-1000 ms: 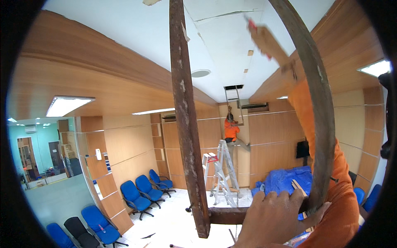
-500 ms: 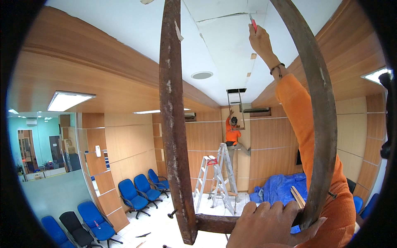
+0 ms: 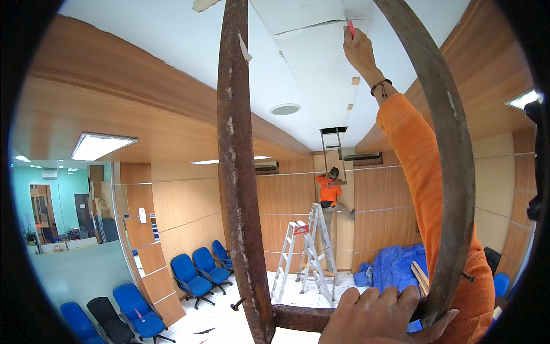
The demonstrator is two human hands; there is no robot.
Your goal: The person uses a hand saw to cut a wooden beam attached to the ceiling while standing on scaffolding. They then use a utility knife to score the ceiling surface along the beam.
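Observation:
My right hand (image 3: 360,53), raised on an orange-sleeved arm, is closed around a red-handled utility knife (image 3: 350,27). The knife is up at the white ceiling panel (image 3: 312,54), at the right end of a dark, slightly gaping slit (image 3: 312,25). Low in the picture, my left hand (image 3: 369,315) wraps over the brown metal crossbar (image 3: 301,317), thumb to the right. That bar joins two upright metal posts, the left one (image 3: 235,143) rusty and streaked, the right one (image 3: 455,143) crossing in front of my right sleeve.
Screws (image 3: 238,304) stick out from the posts. Farther off, a person in orange (image 3: 329,195) is up by the back wall at a hanging metal frame below a ceiling opening (image 3: 333,131). Aluminium stepladders (image 3: 295,258), a blue tarp (image 3: 395,268) and blue office chairs (image 3: 192,278) stand below.
My right hand has shifted slightly up toward the ceiling with the knife. The left hand stays on the crossbar. The far person's raised arm has come down. The view has tilted slightly.

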